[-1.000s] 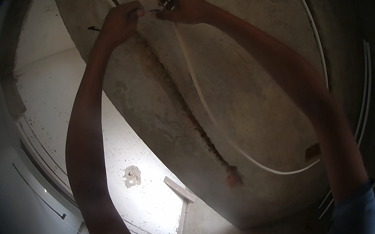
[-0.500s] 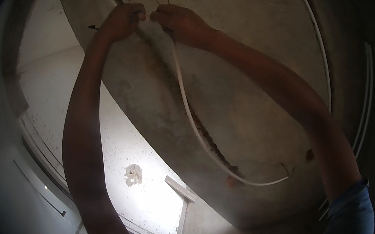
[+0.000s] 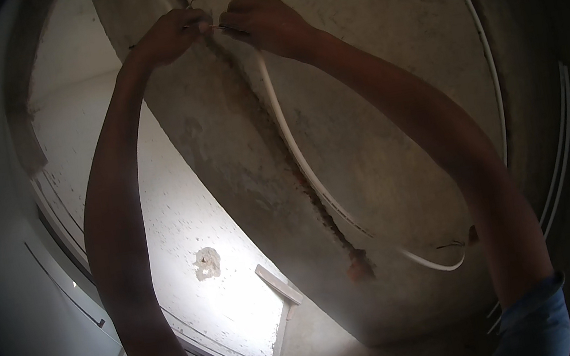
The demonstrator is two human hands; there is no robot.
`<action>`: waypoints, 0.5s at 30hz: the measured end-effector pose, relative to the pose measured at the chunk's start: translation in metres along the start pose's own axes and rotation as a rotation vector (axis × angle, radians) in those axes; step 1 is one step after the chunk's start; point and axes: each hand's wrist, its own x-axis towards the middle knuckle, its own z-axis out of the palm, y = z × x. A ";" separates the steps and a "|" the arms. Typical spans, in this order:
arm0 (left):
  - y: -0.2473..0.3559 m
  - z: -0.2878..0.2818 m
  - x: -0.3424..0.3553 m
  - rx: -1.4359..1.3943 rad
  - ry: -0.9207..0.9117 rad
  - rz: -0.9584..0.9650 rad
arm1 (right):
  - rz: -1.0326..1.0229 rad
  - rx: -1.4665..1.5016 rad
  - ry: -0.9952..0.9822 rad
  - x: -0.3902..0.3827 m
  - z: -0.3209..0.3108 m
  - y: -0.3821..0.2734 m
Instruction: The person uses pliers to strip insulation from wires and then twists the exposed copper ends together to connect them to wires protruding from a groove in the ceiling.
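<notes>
Your left hand point(image 3: 170, 39) pinches a thin wire point(image 3: 214, 26); your right hand point(image 3: 273, 26), just beside it, is closed around the white cable point(image 3: 281, 116), which curves down before the groove point(image 3: 335, 228). Leftward, the wall point(image 3: 371, 165) ends at 1 slanting edge point(image 3: 201, 170); rightward, open room spreads toward a white tube point(image 3: 481, 38).

White cable point(image 3: 274, 102), its lower end now curled upward

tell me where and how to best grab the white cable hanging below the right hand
The white cable is probably best pinched on its upper stretch, a little below the right hand, coming from the right: there it hangs nearly straight, with bare wall on that side, while lower down it curves away rightward.
</notes>
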 end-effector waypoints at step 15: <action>0.020 -0.002 0.011 -0.047 0.069 -0.012 | -0.049 -0.295 0.154 -0.001 -0.002 0.004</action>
